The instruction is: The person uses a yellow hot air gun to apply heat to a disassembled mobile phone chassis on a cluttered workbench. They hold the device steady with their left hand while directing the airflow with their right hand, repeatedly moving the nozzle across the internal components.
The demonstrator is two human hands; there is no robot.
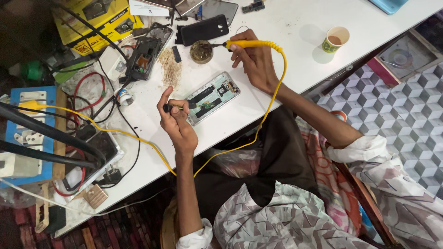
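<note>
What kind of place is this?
Likely a small phone repair bench. An opened phone lies on the white table; the right hand holds a yellow soldering iron at a small round tin, and the left hand holds a small tool. Another dismantled phone lies nearby.

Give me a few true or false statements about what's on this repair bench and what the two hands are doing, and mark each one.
1. The right hand holds a yellow-handled soldering iron. True.
2. The iron's tip is on the opened phone. False: it is at the small round tin.
3. The left hand holds a thin dark tool at the opened phone. True.
4. The paper cup lies tipped over. False: it stands upright.
5. The iron's cord is red. False: it is yellow.
</note>
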